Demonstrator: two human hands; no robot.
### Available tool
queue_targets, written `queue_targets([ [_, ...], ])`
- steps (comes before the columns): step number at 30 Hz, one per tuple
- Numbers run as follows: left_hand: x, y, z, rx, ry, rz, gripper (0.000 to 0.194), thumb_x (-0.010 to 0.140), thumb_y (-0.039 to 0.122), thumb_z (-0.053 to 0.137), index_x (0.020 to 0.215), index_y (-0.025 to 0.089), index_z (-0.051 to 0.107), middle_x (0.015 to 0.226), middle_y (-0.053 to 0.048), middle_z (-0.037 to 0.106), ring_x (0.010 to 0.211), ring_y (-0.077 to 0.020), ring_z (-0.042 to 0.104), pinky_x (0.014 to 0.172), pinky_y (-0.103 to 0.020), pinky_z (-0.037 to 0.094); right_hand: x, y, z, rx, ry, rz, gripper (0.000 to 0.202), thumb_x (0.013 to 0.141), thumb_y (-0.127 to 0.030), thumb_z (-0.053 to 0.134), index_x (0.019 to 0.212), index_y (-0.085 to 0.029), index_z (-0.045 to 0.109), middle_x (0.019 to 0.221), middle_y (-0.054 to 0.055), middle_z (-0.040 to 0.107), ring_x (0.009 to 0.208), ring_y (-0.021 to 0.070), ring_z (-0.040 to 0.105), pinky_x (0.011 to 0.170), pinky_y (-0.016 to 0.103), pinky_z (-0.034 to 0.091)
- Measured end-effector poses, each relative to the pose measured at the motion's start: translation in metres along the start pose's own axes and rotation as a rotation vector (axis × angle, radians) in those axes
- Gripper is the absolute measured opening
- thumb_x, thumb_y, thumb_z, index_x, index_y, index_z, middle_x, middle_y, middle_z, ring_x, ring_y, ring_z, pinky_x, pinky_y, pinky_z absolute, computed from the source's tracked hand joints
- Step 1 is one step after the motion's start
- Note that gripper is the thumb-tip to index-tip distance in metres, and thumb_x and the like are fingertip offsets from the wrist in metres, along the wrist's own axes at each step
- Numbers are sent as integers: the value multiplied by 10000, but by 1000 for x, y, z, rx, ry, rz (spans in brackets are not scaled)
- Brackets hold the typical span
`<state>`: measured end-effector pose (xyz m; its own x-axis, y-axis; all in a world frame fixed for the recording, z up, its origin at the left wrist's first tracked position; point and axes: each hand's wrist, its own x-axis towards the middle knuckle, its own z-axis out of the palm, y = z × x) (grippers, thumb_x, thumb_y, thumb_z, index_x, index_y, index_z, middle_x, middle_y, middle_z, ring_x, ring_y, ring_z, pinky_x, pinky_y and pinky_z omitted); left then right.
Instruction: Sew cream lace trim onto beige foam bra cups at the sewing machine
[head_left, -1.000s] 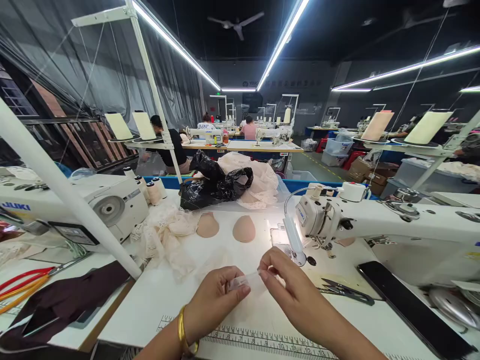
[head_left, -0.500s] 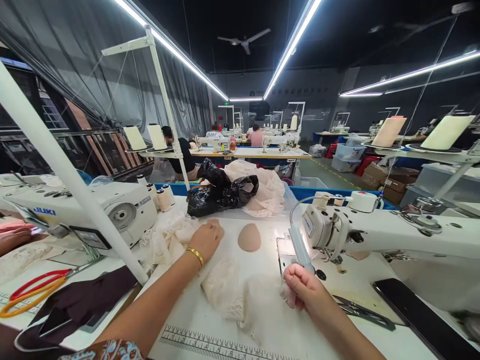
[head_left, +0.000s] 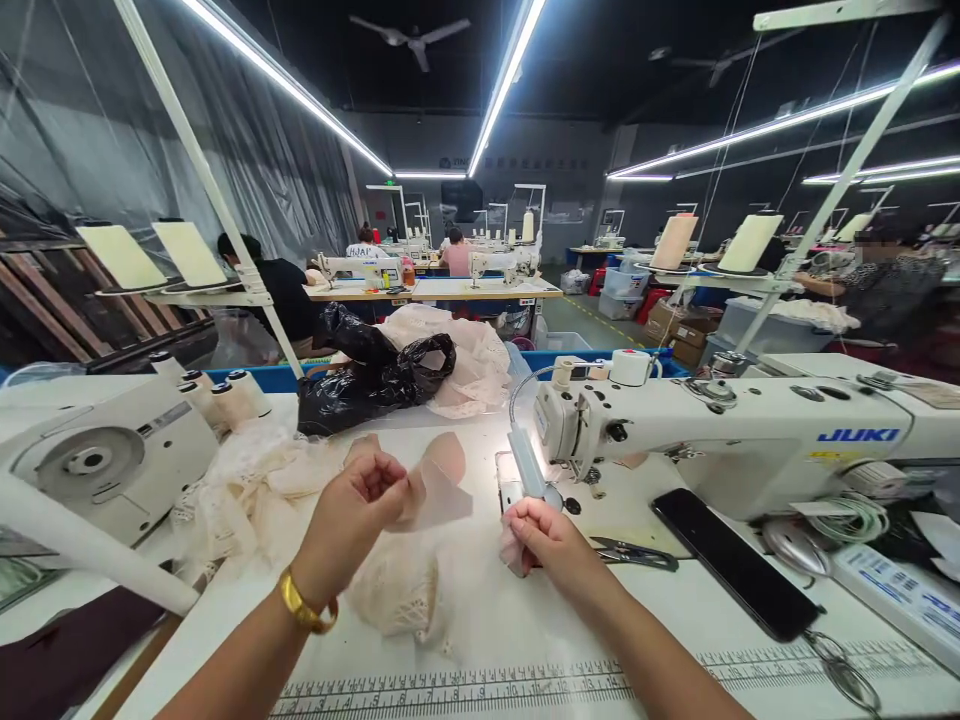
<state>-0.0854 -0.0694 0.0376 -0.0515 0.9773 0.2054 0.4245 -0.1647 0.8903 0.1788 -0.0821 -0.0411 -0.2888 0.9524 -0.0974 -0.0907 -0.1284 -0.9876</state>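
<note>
My left hand (head_left: 358,515), with a gold bracelet at the wrist, pinches a thin sheer fabric piece (head_left: 446,497) above the white table. Behind that sheer piece, a beige rounded piece (head_left: 448,455) shows on the tabletop. My right hand (head_left: 541,535) is closed on a small pale pink fabric piece (head_left: 512,552), just in front of the sewing machine's lit needle area. Cream lace fabric (head_left: 397,590) lies between my forearms. More cream lace (head_left: 251,490) is heaped at the left.
A white sewing machine (head_left: 720,425) stands at the right, with thread snips (head_left: 636,553) and a black phone (head_left: 735,565) before it. A black plastic bag (head_left: 375,375) sits at the back. Another machine (head_left: 97,455) is at the left. People sit farther off.
The view has turned right. My left hand has lifted off the table and come nearer with a sheer piece in its fingers. My right hand still holds the pink fabric.
</note>
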Motion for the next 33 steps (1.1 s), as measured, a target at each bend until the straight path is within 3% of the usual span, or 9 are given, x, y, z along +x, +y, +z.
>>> queue_targets([
  [6,-42,-1,50,-216,-52,-148,279,729,433,722,783,192,592,727,14,598,662,-153,553,596,-241,440,-7,-3,2,23,-41,-43,526,929,-707,575,964,-186,636,751,-20,614,692,152,618,687,286,454],
  [10,-41,-3,51,-128,-145,-120,309,792,494,701,822,202,605,740,1,608,688,-184,574,624,-276,473,-19,-11,8,-116,-2,-85,366,884,-540,728,933,-195,619,761,-22,615,738,175,653,689,291,468],
  [12,-35,3,45,-89,-249,-54,366,856,547,666,977,202,660,964,-66,687,905,-243,641,802,-342,532,-28,-19,12,-221,3,-122,245,921,-442,693,911,-206,628,754,-26,610,748,178,650,683,290,458],
  [15,-22,6,38,-177,-566,79,580,880,656,642,1278,234,633,1324,-122,627,1264,-309,554,1093,-457,436,-44,-39,15,-429,-35,-193,111,967,-305,620,900,-224,656,730,-36,628,732,161,619,705,287,434],
  [17,-12,0,36,-237,-906,93,705,838,749,646,1335,249,627,1296,-115,654,1259,-324,570,1089,-480,439,-54,-56,13,-507,-67,-212,94,964,-254,610,893,-229,666,702,-42,645,707,153,610,701,280,427],
  [19,-2,-11,34,-234,-1099,32,718,835,800,608,1299,257,671,1209,-101,703,1181,-319,626,1029,-459,484,-63,-72,8,-511,-92,-186,84,955,-243,615,897,-229,674,690,-46,644,689,148,622,681,269,428],
  [24,9,-5,27,-314,-958,86,717,894,777,558,1376,253,643,1394,-128,644,1349,-340,543,1166,-495,366,-77,-100,-5,-551,-153,-79,67,942,-253,627,897,-229,671,764,-40,646,675,145,670,648,253,470],
  [29,-5,27,42,-349,-1190,266,808,792,704,754,1459,280,582,1520,-98,545,1456,-364,425,1227,-490,295,-86,-127,-3,-710,-244,-148,97,968,-259,627,913,-251,707,797,-30,689,658,144,677,640,249,499],
  [33,-13,-2,50,-318,-1132,84,770,854,794,599,1407,258,615,1379,-108,642,1322,-345,559,1129,-475,416,-97,-150,-12,-709,-204,-183,121,978,-317,643,907,-264,726,763,-26,691,633,151,676,618,252,515],
])
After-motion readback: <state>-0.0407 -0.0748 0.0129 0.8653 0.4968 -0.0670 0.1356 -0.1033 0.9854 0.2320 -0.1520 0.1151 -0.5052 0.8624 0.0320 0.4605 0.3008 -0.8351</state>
